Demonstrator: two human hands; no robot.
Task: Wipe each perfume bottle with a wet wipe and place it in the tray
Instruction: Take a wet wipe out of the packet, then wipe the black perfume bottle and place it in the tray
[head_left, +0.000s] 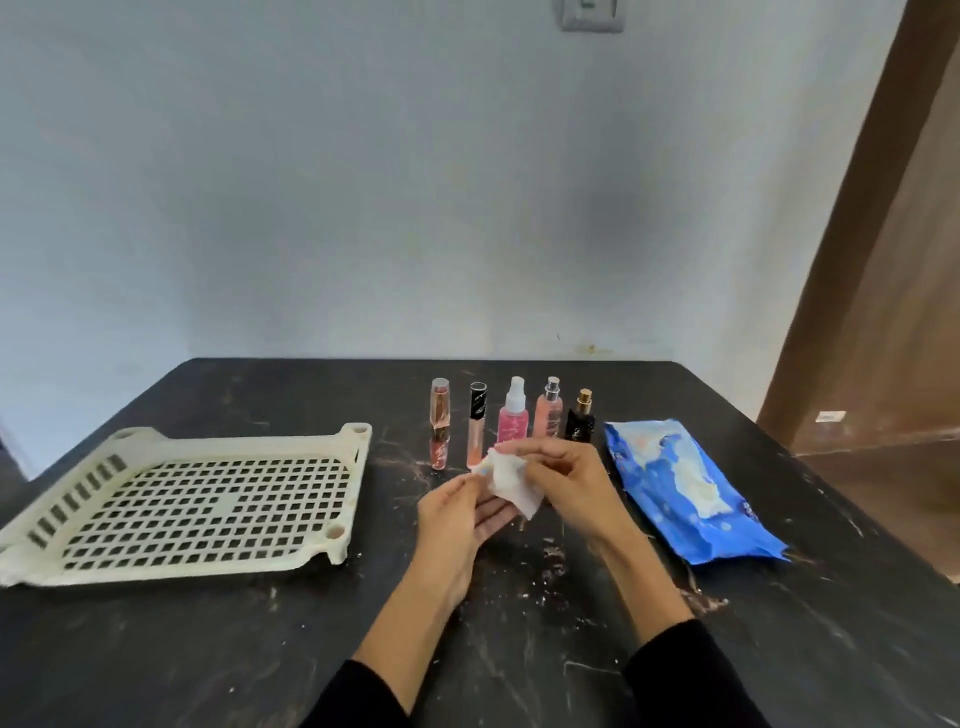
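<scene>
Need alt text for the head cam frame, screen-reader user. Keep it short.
Both hands, left hand and right hand, hold a white wet wipe above a dark table. Behind them five perfume bottles stand upright in a row. An empty cream perforated tray lies to the left, a blue wipes pack to the right.

Five upright perfume bottles (514, 415) rowed right of empty cream tray (182, 509).

No legible text; print on wipes pack (691, 493) and bottles (511, 415) too blurred
</scene>
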